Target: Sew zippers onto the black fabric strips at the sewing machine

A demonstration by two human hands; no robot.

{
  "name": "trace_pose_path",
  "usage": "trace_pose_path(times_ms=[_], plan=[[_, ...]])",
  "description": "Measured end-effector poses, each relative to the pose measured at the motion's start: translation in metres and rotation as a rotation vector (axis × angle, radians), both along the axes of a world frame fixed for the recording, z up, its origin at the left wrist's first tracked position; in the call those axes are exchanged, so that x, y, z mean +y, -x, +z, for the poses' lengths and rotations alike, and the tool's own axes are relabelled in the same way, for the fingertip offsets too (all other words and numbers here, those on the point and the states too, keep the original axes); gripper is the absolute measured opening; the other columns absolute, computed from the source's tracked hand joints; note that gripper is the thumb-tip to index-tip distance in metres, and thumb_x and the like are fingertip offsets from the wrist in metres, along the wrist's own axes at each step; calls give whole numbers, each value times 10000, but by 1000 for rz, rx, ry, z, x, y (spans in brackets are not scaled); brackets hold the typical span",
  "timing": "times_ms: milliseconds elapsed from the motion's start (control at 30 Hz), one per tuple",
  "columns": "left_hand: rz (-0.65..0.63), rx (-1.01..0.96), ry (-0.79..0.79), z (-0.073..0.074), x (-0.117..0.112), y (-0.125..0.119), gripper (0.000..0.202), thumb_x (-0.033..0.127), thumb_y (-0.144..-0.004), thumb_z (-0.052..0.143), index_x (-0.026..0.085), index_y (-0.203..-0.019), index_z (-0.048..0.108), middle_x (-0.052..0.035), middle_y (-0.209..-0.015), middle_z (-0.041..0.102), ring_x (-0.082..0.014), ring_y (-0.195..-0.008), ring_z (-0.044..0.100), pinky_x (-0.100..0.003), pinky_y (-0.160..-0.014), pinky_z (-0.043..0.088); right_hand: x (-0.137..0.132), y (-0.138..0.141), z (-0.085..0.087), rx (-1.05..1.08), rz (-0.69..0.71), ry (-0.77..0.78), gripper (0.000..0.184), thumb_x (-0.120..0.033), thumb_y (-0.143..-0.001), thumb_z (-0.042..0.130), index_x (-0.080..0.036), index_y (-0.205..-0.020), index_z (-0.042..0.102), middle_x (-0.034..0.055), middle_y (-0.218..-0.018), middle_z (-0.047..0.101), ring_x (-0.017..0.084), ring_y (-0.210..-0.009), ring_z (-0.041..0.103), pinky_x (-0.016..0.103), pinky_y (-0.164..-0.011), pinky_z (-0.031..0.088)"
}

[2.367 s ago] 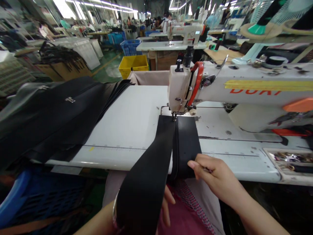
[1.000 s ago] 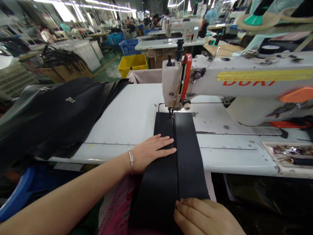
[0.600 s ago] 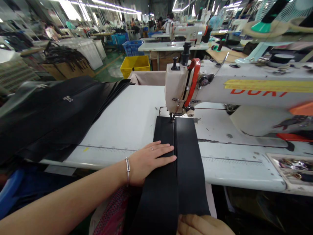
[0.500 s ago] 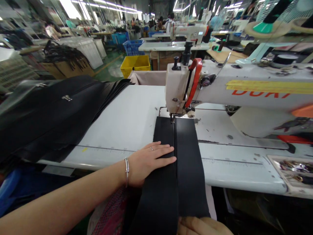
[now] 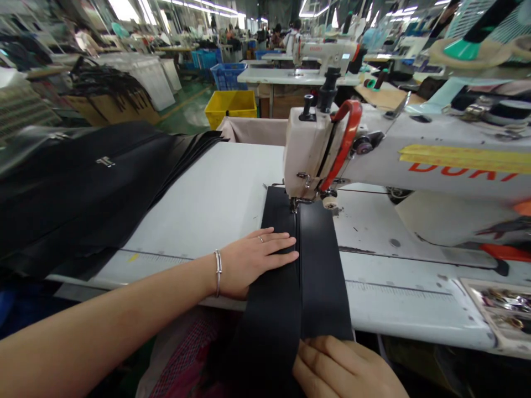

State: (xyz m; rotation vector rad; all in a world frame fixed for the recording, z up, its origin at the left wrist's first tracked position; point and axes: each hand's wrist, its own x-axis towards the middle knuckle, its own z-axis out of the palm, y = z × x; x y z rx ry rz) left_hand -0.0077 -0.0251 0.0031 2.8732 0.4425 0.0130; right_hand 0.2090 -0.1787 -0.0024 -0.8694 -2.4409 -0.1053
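A black leather-like panel (image 5: 323, 276) lies on the sewing machine table, its far end under the needle and presser foot (image 5: 294, 205) of the white sewing machine (image 5: 309, 152). Down its middle runs a narrow dark groove. My left hand (image 5: 257, 258), with a ring and a bracelet, rests flat on the panel left of the groove, fingers stretched out toward it. Close to me, my right hand (image 5: 348, 367) is closed on the panel's near right part. Its fingertips are partly hidden. The panel hangs over the table's front edge toward my lap.
To the left, a stack of black panels (image 5: 83, 188) lies on the white table (image 5: 207, 188). A tray of small metal parts (image 5: 504, 309) sits at the right edge. Beyond the table stand a yellow crate (image 5: 231, 108), a blue crate (image 5: 228, 76) and another sewing machine (image 5: 327, 54).
The panel has slid farther under the presser foot. My left hand has gone forward with it, and my right hand has come up into fuller view. The camera view has shifted slightly.
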Motion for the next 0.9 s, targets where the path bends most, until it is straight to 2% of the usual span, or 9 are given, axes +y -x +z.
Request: trace_pose_path(times_ms=[67, 133, 267, 333, 433, 567, 900], plan=[[-8, -3, 2, 1, 5, -1, 853, 397, -694, 610, 166, -1451, 291, -125, -1523, 233, -266, -1408, 202, -447, -1157, 98, 5, -2, 1, -14, 3, 26, 336, -211, -987, 367, -159, -924, 693, 27, -870, 725, 131, -690, 657, 209, -590, 551], [-17, -12, 5, 1, 9, -1, 847, 412, -700, 606, 169, -1449, 296, -123, -1523, 233, -268, -1404, 210, -453, -1156, 102, 9, -5, 1, -33, 8, 30, 334, -246, -987, 374, -154, -946, 693, 36, -905, 723, 144, -718, 660, 223, -589, 556], [-33, -10, 2, -1, 16, -1, 907, 394, -657, 643, 160, -1454, 277, -129, -1524, 225, -280, -1403, 206, -462, -1160, 96, 17, -9, 4, -59, 5, 27, 345, -110, -956, 347, -152, -986, 688, 39, -986, 713, 160, -805, 664, 234, -633, 562], [-35, -1, -4, -1, 19, -1, 925, 371, -646, 654, 162, -1458, 264, -124, -1527, 218, -279, -1402, 206, -460, -1162, 95, 22, -9, 4, -65, 7, 38, 344, -100, -948, 349, -149, -1003, 685, 42, -995, 710, 165, -825, 661, 240, -651, 564], [-34, 7, -17, -1, 22, -2, 927, 394, -658, 658, 165, -1461, 253, -117, -1527, 220, -271, -1400, 213, -447, -1166, 93, 27, -11, -1, -55, -7, 61, 287, -220, -964, 406, -145, -1029, 676, 51, -1011, 701, 187, -850, 650, 265, -661, 572], [-24, 38, -40, 1, 24, -3, 927, 427, -674, 655, 174, -1463, 240, -110, -1529, 217, -252, -1402, 212, -430, -1171, 87, 31, -13, -10, -25, -28, 102, 309, -380, -945, 470, -155, -1003, 674, 51, -1048, 686, 220, -900, 627, 303, -674, 580], [15, 48, -68, -1, 26, -5, 912, 390, -684, 638, 183, -1468, 222, -97, -1534, 210, -242, -1405, 207, -424, -1175, 88, 33, -18, -14, -78, -42, 142, 320, -369, -929, 486, -147, -1096, 646, 71, -1131, 646, 246, -953, 590, 336, -700, 578]])
